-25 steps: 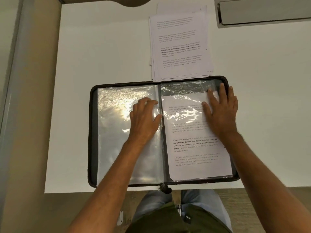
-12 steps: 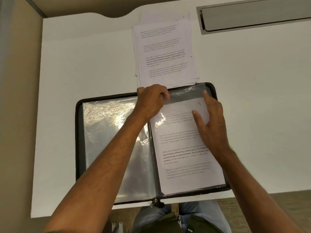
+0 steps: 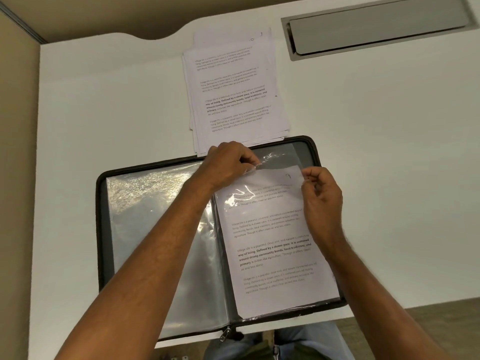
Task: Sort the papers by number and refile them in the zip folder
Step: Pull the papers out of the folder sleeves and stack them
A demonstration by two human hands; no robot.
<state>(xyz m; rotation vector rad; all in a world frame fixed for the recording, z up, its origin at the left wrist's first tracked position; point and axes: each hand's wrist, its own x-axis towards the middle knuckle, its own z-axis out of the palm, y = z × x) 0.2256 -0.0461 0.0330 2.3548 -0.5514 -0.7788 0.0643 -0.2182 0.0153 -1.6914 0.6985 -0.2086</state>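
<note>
Both hands have left their flat rest on the pages and gone to the top of the right-hand sleeve. Left hand (image 3: 228, 165) now pinches the clear sleeve (image 3: 275, 157) at its open top edge, fingers curled on the film and lifting it. Right hand (image 3: 320, 198) pinches the upper right corner of the sheet (image 3: 275, 245), the one with a handwritten 9 near that corner, thumb and fingertips closed on the paper edge.

That sheet lies mostly inside the sleeve on the right half of the open folder (image 3: 102, 229), its top short of the sleeve's mouth. Left half shows only glossy empty film. Beyond the folder, touching its far rim, sits the stack (image 3: 233, 87) of loose printed papers on the white desk (image 3: 104, 100).

Whether the sheet is going in or coming out I cannot tell. Risk, as I judge it: thin film clings to paper, so a pull on one corner could skew or crease the sheet, or drag the sleeve along. The folder's far rim overlaps the stack, and a shove could scatter its order.
</note>
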